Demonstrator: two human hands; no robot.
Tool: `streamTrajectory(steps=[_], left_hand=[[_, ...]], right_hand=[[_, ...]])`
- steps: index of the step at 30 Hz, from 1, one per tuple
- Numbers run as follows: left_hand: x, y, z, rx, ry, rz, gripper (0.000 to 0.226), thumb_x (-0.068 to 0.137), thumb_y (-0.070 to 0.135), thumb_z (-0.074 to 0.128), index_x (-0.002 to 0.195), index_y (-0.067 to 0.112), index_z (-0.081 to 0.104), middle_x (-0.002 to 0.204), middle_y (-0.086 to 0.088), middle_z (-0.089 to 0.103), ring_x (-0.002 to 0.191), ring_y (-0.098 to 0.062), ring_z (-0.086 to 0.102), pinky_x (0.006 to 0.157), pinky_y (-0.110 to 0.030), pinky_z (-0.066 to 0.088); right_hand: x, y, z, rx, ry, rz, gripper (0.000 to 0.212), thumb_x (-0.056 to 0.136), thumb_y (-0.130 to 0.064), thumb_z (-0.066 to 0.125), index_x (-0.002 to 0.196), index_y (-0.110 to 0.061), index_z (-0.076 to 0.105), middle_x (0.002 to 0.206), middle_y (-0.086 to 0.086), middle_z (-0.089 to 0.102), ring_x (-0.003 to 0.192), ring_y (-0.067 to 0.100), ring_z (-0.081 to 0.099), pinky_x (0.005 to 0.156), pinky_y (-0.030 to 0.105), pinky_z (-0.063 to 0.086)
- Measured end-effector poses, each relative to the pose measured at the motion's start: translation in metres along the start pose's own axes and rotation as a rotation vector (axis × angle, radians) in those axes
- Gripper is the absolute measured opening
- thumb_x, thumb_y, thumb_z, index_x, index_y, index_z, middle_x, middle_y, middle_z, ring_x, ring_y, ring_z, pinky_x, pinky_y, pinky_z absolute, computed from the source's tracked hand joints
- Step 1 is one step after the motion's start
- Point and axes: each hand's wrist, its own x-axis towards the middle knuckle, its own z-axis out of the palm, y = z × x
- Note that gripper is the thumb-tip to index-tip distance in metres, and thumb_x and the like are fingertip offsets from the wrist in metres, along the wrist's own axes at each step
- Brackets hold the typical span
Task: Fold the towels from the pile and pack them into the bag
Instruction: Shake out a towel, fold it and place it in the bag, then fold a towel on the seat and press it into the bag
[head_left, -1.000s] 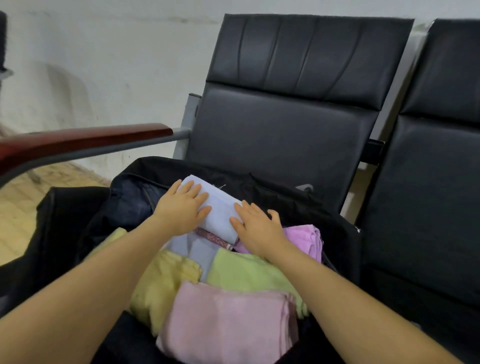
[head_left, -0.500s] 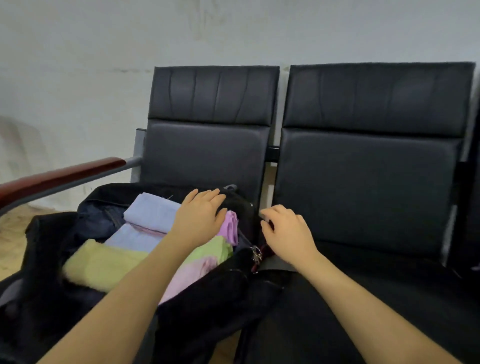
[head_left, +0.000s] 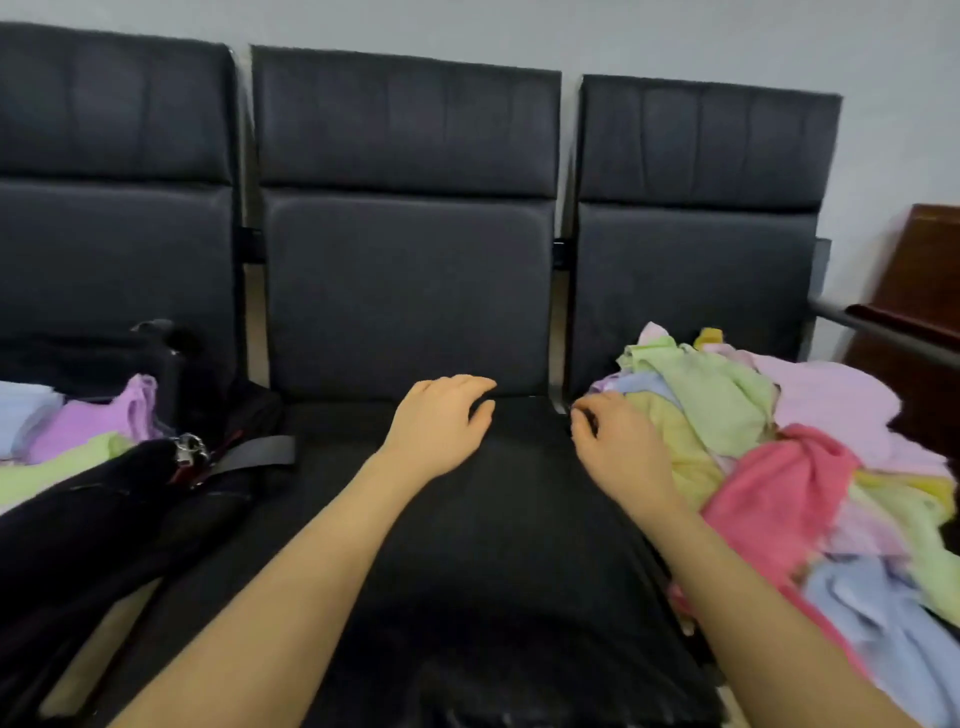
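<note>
A loose pile of towels (head_left: 810, 467) in green, yellow, pink, lilac and blue covers the right-hand seat. The black bag (head_left: 104, 514) lies open on the left seat, with folded lilac, green and blue towels (head_left: 88, 426) inside it. My left hand (head_left: 441, 426) hovers over the middle seat (head_left: 467, 545), fingers loosely curled and holding nothing. My right hand (head_left: 618, 441) is at the left edge of the pile, fingers curled, beside a yellow towel (head_left: 675, 441). No towel is gripped as far as I can see.
Three black padded seats stand in a row against a pale wall. A dark wooden armrest and cabinet (head_left: 914, 312) sit at the far right. A grey bag strap (head_left: 254, 452) with a metal clasp lies at the middle seat's left edge.
My view has swung right from the bag to the middle seat and the pile. Both hands left the packed towels; the right one has reached the pile's edge.
</note>
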Motion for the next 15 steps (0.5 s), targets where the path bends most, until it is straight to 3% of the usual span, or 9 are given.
streamTrajectory(steps=[2,8,12,15], left_hand=[[0.014,0.036,0.023,-0.057,-0.022,0.026,0.037,0.099,0.027,0.045,0.134,0.018,0.053,0.135,0.001,0.057,0.121,-0.019,0.053,0.103,-0.035,0.038],[0.046,0.130,0.091,-0.211,-0.178,0.090,0.033,0.098,0.027,0.044,0.127,0.018,0.060,0.119,-0.006,0.065,0.107,-0.027,0.058,0.087,-0.036,0.044],[0.054,0.176,0.130,-0.269,-0.277,0.139,0.047,0.095,0.036,0.034,0.131,0.015,0.056,0.126,-0.007,0.061,0.114,-0.025,0.054,0.090,-0.033,0.039],[0.055,0.199,0.156,-0.342,-0.305,0.113,0.044,0.098,0.039,0.033,0.122,0.014,0.059,0.118,-0.009,0.061,0.111,-0.030,0.052,0.092,-0.038,0.037]], right_hand=[[-0.002,0.038,-0.012,-0.017,0.036,0.037,0.024,0.092,-0.020,0.043,0.073,-0.013,0.056,0.075,0.003,0.055,0.074,0.028,0.055,0.065,0.036,0.041],[-0.025,0.138,-0.037,-0.331,0.148,0.127,0.043,0.078,-0.032,0.038,0.095,-0.005,0.067,0.094,0.014,0.065,0.086,0.036,0.060,0.081,0.044,0.039],[-0.035,0.180,-0.053,-0.380,0.113,0.265,0.046,0.084,-0.036,0.043,0.115,-0.005,0.059,0.119,0.014,0.058,0.112,0.034,0.050,0.097,0.050,0.027],[-0.038,0.194,-0.056,-0.298,0.033,0.375,0.035,0.094,-0.037,0.051,0.113,-0.008,0.057,0.119,0.012,0.053,0.115,0.032,0.044,0.102,0.052,0.029]])
